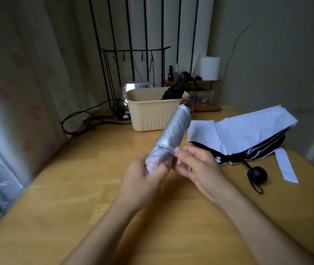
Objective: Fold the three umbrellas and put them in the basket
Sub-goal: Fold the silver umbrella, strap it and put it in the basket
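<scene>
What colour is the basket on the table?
The basket is plain beige with a ribbed lower wall; head view.

A beige basket (148,116) is set at the far side of the wooden table (66,197); a loosely collapsed white-and-black umbrella (248,134) is laid to its right, black cables (90,125) to its left.

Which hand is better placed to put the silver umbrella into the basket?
Left, probably. The left hand grips the silver umbrella by its lower end, its top pointing toward the basket; the right hand only pinches the strap.
</scene>
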